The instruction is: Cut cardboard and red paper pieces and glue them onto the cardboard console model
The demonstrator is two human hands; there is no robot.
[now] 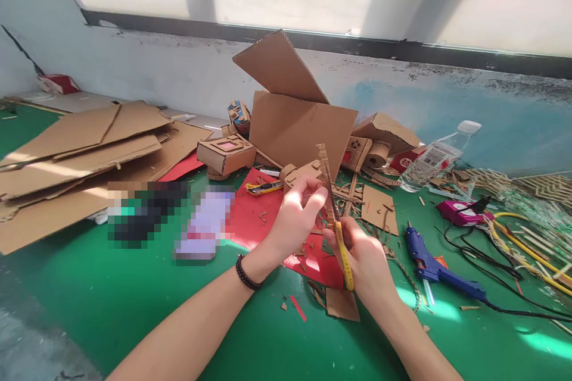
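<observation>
My right hand is wrapped round the yellow handle of a pair of scissors, whose dark blades point up and away from me. Along the blades runs a narrow, ragged cardboard strip. My left hand, with a black beaded bracelet on its wrist, is curled with thumb and fingers pinched at that strip, partly hiding it. Beneath both hands lies a sheet of red paper strewn with cardboard scraps. Just beyond my left hand are a yellow utility knife and a cut cardboard piece.
Cardboard sheets are stacked at left. Behind stand a cardboard box and large panels. To the right are a water bottle, a blue glue gun with its cable, and a magenta device. Two blurred items lie left.
</observation>
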